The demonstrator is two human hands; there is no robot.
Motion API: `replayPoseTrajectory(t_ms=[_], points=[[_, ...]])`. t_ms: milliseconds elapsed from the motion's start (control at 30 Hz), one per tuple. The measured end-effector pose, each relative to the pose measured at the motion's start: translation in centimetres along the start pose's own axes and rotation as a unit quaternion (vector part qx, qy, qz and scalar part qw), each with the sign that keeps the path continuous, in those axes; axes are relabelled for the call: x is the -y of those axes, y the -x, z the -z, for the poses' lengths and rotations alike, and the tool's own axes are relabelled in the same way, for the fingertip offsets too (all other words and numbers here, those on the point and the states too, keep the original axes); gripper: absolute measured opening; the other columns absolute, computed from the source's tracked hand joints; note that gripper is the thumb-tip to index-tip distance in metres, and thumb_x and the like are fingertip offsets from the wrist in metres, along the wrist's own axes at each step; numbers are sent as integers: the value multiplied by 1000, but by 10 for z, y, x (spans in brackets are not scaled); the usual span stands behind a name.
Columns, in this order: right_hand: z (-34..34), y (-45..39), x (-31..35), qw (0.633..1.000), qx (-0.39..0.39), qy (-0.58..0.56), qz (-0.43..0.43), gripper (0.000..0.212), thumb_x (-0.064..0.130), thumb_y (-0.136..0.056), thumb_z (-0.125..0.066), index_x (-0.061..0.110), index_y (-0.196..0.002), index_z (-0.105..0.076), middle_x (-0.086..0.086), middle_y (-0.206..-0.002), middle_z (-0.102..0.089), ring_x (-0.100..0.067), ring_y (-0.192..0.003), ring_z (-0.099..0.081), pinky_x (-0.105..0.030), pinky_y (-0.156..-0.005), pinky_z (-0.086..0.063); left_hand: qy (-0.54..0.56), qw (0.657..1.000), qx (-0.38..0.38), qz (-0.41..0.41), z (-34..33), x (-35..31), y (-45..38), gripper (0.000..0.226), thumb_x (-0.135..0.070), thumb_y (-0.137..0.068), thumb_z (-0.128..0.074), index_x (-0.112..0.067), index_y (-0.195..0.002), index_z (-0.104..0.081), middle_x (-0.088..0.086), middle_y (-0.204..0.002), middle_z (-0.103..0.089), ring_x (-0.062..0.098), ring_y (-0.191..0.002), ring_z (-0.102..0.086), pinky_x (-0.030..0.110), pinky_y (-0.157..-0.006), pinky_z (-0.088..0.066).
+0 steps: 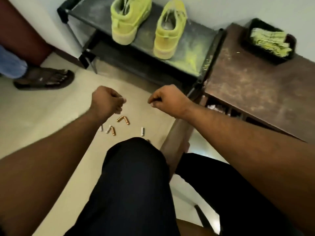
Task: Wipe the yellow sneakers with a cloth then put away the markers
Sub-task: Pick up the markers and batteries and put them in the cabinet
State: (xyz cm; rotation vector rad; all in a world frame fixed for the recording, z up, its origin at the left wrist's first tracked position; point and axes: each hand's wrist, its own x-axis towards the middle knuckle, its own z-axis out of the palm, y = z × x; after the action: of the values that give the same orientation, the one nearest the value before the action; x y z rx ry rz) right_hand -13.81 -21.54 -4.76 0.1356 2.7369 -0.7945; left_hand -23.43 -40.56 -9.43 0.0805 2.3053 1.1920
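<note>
Two yellow sneakers, the left sneaker (127, 19) and the right sneaker (167, 31), stand heels toward me on the black shoe rack (190, 43), with yellow dust around them. A folded yellow-green cloth (269, 41) lies in a black tray (250, 29) on the brown cabinet. Several short markers (123, 119) lie scattered on the cream floor below my hands, some orange, some white. My left hand (107, 101) and my right hand (167, 101) hover above them, fingers curled into loose fists; I see nothing held in either.
The brown cabinet (255, 92) stands to the right of the rack. Another person's foot in a dark sandal (44, 79) is at the left. My dark-trousered knees (136, 176) fill the lower middle. A brown wooden strip (177, 133) runs along the floor.
</note>
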Motion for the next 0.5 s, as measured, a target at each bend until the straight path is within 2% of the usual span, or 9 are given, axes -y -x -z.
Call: replayPoseTrajectory(t_ms=[133,200,267,367,433,500], points=[[-70,-66,-11,993,99,13,-59,18,14,-84,-65,14,-100,-74,-2,-103,-72,-17,-95,-64,-22,-78,-45,-4,997,-23,74,-9,72,-25,6,-4,-77,-72,1,-74,-71,16,-58,-63,15,-39,-57,32,-51,-55],[-108,-92,-24,982,164,14,-90,18,12,-83,-67,15,-98,-74,-4,-104,-72,-19,-97,-65,-22,-78,-46,-22,994,-19,104,-21,110,-42,5,-4,-77,-71,1,-75,-71,18,-61,-66,15,-39,-58,32,-52,-55],[-145,-112,-43,970,214,19,-111,19,9,-83,-66,13,-100,-74,-5,-108,-71,-21,-102,-64,-22,-81,-45,-28,990,-18,140,-36,146,-59,4,-2,-77,-71,2,-78,-71,22,-68,-67,22,-45,-60,32,-51,-55],[-195,-129,-69,959,239,1,-152,21,8,-85,-65,9,-104,-74,-7,-114,-68,-24,-106,-62,-24,-86,-48,-43,983,-6,180,-56,188,-87,5,-2,-79,-70,2,-81,-71,22,-71,-68,26,-47,-60,27,-46,-53],[-229,-137,-84,953,231,-22,-193,19,12,-84,-67,6,-101,-73,-9,-110,-70,-25,-104,-63,-28,-87,-51,-62,980,-4,191,-68,213,-109,4,-6,-80,-71,-2,-82,-71,17,-70,-69,25,-52,-64,32,-60,-58],[-256,-147,-93,953,182,-67,-235,17,16,-83,-70,4,-94,-73,-11,-102,-72,-26,-100,-65,-31,-85,-53,-71,981,-28,181,-79,231,-130,11,-13,-80,-73,-8,-89,-71,13,-82,-71,29,-69,-69,41,-77,-58]])
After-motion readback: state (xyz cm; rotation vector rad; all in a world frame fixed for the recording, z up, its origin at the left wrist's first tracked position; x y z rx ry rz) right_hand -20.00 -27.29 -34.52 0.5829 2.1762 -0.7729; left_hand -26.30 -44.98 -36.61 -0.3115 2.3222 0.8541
